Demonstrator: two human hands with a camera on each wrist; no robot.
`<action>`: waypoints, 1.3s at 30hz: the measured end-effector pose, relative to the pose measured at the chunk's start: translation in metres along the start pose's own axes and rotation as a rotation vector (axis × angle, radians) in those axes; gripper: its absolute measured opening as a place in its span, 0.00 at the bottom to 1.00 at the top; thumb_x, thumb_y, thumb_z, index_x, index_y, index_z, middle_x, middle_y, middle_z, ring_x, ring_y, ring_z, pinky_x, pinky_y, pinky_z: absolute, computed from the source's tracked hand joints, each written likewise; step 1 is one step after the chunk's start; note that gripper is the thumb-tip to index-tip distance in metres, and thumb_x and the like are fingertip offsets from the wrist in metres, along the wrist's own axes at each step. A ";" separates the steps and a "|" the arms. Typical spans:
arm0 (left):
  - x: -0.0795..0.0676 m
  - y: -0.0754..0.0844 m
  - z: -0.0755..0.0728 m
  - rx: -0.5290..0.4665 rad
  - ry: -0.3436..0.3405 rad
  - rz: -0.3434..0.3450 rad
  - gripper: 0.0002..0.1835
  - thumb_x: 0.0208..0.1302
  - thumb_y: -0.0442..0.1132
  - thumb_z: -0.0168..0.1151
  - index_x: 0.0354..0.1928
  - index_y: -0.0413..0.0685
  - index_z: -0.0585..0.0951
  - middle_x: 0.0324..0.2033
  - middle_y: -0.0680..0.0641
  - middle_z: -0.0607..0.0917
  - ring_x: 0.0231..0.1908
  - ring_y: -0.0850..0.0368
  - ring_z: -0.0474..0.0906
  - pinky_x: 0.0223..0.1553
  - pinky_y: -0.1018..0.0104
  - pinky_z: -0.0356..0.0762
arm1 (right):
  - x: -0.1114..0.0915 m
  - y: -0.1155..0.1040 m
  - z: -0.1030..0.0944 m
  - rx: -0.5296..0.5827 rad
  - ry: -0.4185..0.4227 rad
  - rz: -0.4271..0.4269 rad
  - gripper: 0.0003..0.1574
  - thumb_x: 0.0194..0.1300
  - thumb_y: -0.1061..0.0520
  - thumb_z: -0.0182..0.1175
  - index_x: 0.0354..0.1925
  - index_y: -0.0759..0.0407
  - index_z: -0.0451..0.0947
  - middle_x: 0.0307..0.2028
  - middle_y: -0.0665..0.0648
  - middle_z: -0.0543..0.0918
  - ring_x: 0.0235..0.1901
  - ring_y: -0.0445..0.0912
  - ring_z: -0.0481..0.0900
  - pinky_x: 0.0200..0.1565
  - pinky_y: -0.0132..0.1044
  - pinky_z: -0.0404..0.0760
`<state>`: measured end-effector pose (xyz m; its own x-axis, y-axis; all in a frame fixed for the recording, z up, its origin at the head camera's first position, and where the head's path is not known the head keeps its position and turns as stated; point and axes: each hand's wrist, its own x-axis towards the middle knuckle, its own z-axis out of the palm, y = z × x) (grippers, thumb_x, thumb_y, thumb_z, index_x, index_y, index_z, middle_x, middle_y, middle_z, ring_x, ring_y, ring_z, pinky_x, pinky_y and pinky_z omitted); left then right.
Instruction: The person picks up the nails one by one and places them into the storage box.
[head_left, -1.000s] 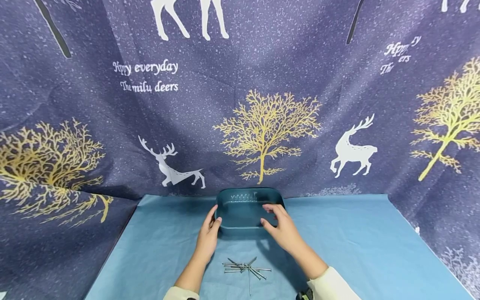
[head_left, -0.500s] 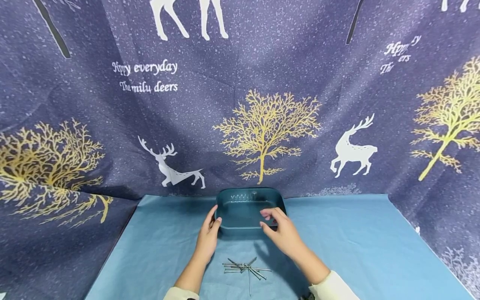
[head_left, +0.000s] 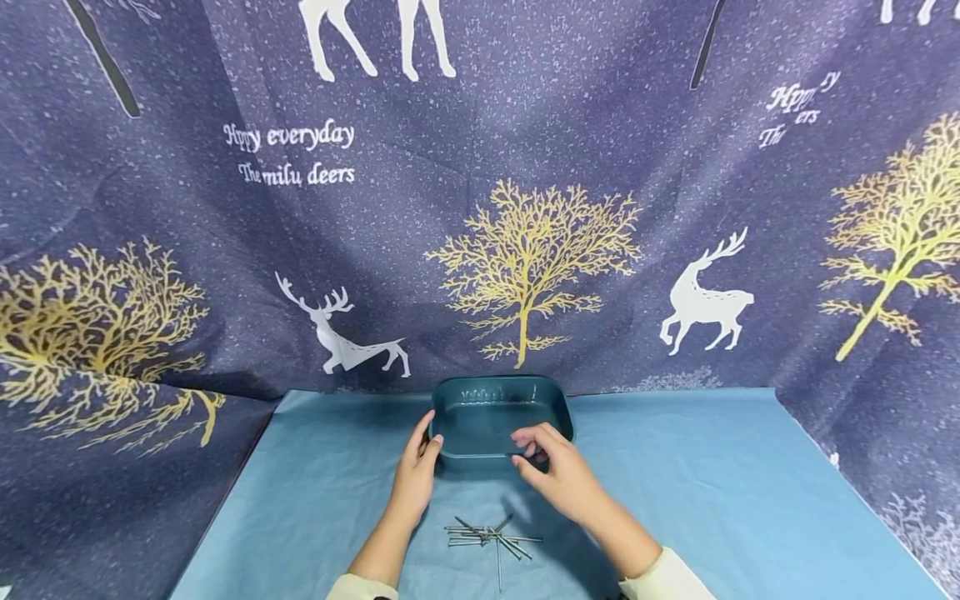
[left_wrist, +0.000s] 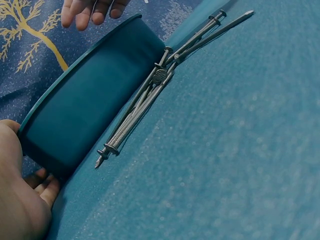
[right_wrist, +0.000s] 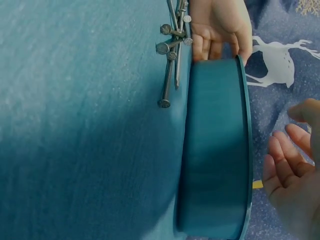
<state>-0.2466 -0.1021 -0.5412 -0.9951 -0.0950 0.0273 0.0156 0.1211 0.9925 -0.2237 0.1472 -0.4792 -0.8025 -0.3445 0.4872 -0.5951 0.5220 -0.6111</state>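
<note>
A dark teal rectangular tray with rounded corners stands at the back of the table. My left hand grips its left end; in the left wrist view the thumb lies by the rim and the fingertips bend against the lower wall. Over the tray's front right part hovers my right hand, its fingers loosely bent and nothing between them. It also shows apart from the tray in the right wrist view, palm visible. In front of the tray lies a loose pile of long metal nails, crossing one another.
A light blue cloth covers the table. Right behind the tray hangs a dark blue curtain printed with white deer and yellow trees. The right hand's shadow falls on the cloth beside the nails.
My right hand has drawn a little left and toward me over the tray, its fingers bending more. The left hand, the tray and the nails have stayed put.
</note>
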 end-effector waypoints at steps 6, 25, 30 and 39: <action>0.000 0.000 -0.001 0.003 0.004 -0.006 0.27 0.80 0.48 0.50 0.77 0.72 0.62 0.80 0.44 0.53 0.78 0.38 0.51 0.73 0.35 0.58 | -0.003 -0.003 0.001 -0.046 -0.086 -0.068 0.12 0.64 0.59 0.69 0.47 0.54 0.83 0.39 0.49 0.82 0.37 0.39 0.79 0.42 0.31 0.83; 0.001 -0.001 -0.002 0.021 0.007 -0.023 0.27 0.80 0.48 0.49 0.76 0.75 0.61 0.80 0.44 0.53 0.78 0.38 0.51 0.73 0.35 0.58 | -0.012 -0.008 0.007 -0.188 -0.393 -0.083 0.09 0.60 0.57 0.71 0.40 0.53 0.82 0.35 0.49 0.80 0.36 0.40 0.77 0.40 0.26 0.78; 0.000 0.000 -0.001 0.011 -0.002 -0.023 0.27 0.80 0.48 0.49 0.76 0.74 0.61 0.80 0.44 0.52 0.78 0.38 0.51 0.74 0.35 0.57 | -0.011 -0.008 0.008 -0.177 -0.447 -0.035 0.09 0.60 0.57 0.70 0.40 0.53 0.82 0.35 0.48 0.79 0.36 0.37 0.76 0.40 0.26 0.77; -0.001 0.003 0.000 0.007 0.004 -0.017 0.27 0.80 0.47 0.50 0.76 0.74 0.62 0.80 0.43 0.54 0.78 0.38 0.52 0.73 0.35 0.58 | -0.013 -0.004 0.012 -0.208 -0.509 0.002 0.11 0.59 0.56 0.71 0.40 0.49 0.81 0.34 0.43 0.77 0.33 0.30 0.69 0.38 0.25 0.75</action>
<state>-0.2455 -0.1019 -0.5385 -0.9949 -0.1007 0.0113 -0.0015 0.1262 0.9920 -0.2109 0.1403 -0.4903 -0.7538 -0.6507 0.0915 -0.6141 0.6481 -0.4504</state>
